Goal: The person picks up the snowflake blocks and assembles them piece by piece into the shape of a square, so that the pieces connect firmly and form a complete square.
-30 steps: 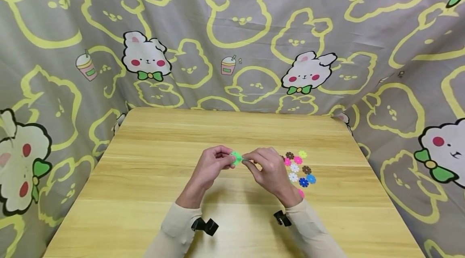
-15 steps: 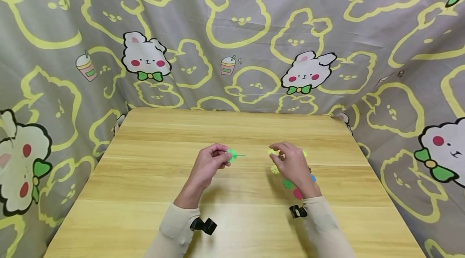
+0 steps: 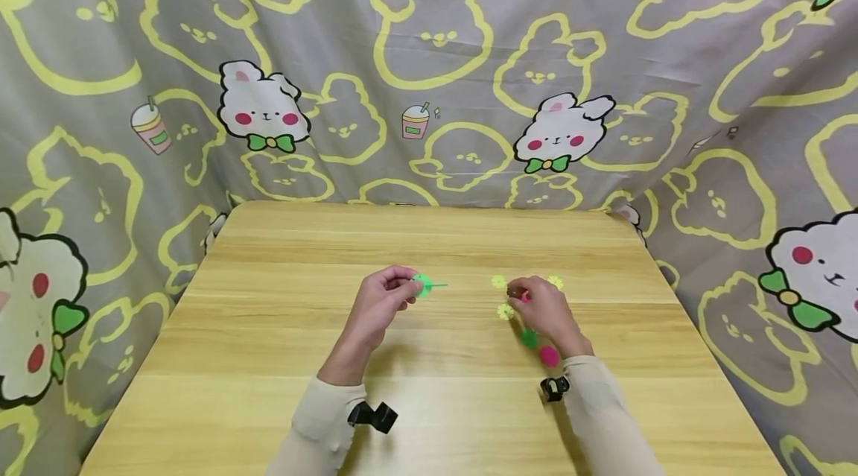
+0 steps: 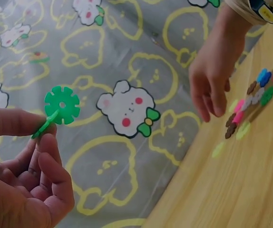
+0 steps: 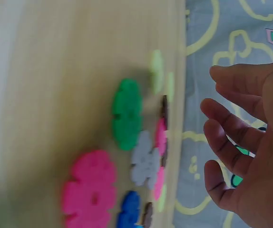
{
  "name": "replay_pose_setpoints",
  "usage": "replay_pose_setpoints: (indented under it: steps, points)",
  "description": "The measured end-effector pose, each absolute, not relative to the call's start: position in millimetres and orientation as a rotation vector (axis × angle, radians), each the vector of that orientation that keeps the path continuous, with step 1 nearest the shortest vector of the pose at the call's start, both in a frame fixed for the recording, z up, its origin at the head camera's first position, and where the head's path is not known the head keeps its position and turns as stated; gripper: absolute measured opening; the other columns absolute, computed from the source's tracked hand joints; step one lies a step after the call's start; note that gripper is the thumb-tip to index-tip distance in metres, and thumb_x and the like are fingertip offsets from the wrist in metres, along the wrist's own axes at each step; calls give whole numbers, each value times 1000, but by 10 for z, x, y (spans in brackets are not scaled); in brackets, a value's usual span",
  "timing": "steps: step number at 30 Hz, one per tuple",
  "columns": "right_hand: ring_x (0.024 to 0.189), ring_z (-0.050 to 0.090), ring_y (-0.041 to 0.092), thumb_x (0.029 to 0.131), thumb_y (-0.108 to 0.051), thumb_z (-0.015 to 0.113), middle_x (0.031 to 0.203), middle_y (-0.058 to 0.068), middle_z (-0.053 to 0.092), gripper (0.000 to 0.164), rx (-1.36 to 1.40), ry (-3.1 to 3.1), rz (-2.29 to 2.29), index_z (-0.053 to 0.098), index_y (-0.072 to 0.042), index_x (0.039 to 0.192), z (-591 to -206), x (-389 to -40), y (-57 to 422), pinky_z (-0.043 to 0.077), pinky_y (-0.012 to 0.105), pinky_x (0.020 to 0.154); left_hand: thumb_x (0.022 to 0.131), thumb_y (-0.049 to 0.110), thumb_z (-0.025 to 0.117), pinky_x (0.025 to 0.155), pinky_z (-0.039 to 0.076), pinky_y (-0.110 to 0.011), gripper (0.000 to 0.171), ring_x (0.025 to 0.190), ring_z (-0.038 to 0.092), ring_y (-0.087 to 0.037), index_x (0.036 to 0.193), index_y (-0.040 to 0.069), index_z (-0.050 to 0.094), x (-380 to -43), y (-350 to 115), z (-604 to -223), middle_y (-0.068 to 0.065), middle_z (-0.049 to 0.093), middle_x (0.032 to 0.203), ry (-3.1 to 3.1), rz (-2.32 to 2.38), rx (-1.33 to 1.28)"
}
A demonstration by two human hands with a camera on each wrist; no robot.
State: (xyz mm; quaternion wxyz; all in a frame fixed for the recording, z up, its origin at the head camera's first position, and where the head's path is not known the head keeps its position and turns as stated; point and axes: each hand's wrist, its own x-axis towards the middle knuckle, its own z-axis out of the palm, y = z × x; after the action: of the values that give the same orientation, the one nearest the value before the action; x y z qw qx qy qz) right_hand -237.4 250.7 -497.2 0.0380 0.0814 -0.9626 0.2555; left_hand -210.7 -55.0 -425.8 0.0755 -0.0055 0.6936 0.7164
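Note:
My left hand (image 3: 371, 305) pinches a pair of green snowflake discs (image 4: 71, 105) between thumb and index finger, above the table. The two notched discs are slotted together at an angle; in the head view one shows only as a thin edge. My right hand (image 3: 548, 313) hovers over loose snowflake discs, its fingers loosely bent and nothing held between them in the right wrist view. Below it lie a green disc (image 5: 127, 130), a pink disc (image 5: 82, 175), a white disc (image 5: 143, 164) and a blue disc (image 5: 128, 211). In the head view the hand hides several of them.
Yellow discs (image 3: 505, 311) lie beside the right hand. The wooden table (image 3: 302, 252) reaches to a grey patterned curtain (image 3: 375, 163) at its back and sides. A black wrist camera (image 3: 374, 417) is strapped to the left sleeve, another to the right.
My right hand has let go of the green discs and moved right to above the loose discs. The left hand still pinches the green pair and has shifted slightly left.

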Motion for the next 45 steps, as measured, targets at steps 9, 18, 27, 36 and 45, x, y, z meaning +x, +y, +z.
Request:
replay_pose_setpoints:
  steps: [9, 18, 27, 36, 45]
  points:
    - [88, 64, 19, 85, -27, 73, 100, 3, 68, 36, 193, -3077, 766, 69, -12, 117, -5146, -2365, 2518, 54, 41, 78, 84, 8, 70, 68, 47, -27, 19, 70, 57, -13, 100, -1, 66, -2114, -553, -4286, 2, 62, 79, 2090, 2131, -23]
    - [91, 62, 19, 80, -31, 78, 99, 4, 69, 41, 242, -3090, 679, 70, -9, 114, -5218, -2357, 2470, 53, 41, 80, 84, 10, 70, 67, 46, -26, 18, 75, 59, -21, 100, 1, 67, -2108, -567, -4304, 1, 62, 79, 2092, 2116, -28]
    - [90, 59, 17, 78, -32, 79, 99, 3, 68, 42, 231, -3125, 625, 71, -10, 113, -5225, -2370, 2467, 52, 36, 75, 85, 11, 70, 68, 47, -27, 19, 71, 57, -14, 101, 1, 67, -2104, -571, -4310, 1, 62, 80, 2092, 2110, -24]
    - [90, 60, 18, 79, -29, 79, 102, 5, 67, 34, 211, -3117, 642, 72, -11, 107, -5216, -2368, 2461, 51, 37, 75, 85, 12, 70, 69, 47, -26, 19, 72, 57, -15, 101, 2, 67, -2108, -579, -4306, 1, 62, 81, 2095, 2104, -28]
    - [88, 59, 19, 79, -25, 78, 100, 6, 65, 36, 208, -3129, 648, 70, -7, 110, -5210, -2360, 2433, 51, 39, 76, 85, 11, 70, 68, 46, -26, 19, 76, 57, -19, 101, 2, 67, -2113, -582, -4311, 1, 62, 82, 2094, 2093, -27]
